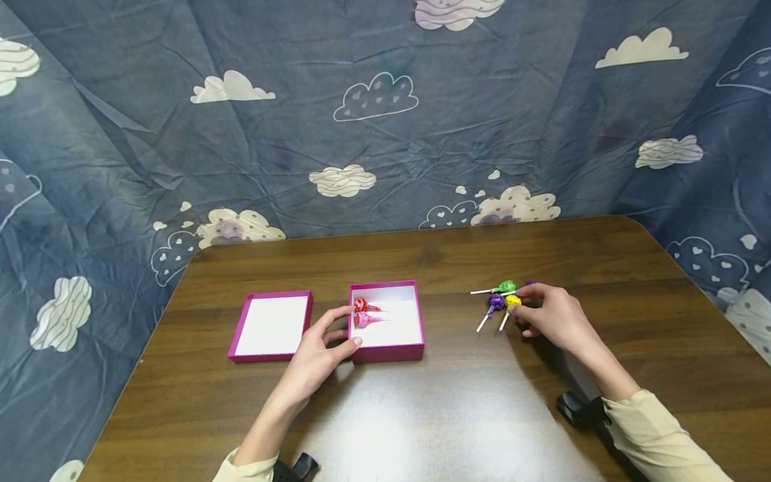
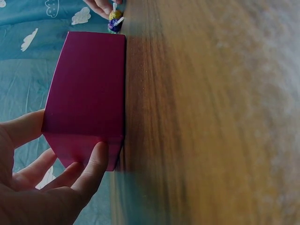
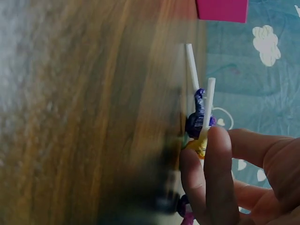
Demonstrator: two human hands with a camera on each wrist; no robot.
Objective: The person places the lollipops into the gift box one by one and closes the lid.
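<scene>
A magenta box with a white inside stands on the table, holding a red lollipop and a pink lollipop along its left side. My left hand touches the box's left wall with spread fingers; the left wrist view shows the fingertips against that wall. To the right, my right hand pinches a yellow lollipop by its wrapped head, its white stick pointing away from the fingers. Right beside it lie a purple lollipop and a green lollipop. Another purple wrapper is partly hidden behind the right hand.
Left of the box lies its magenta lid, white inside facing up. The brown wooden table ends at the back against a blue cloth printed with clouds.
</scene>
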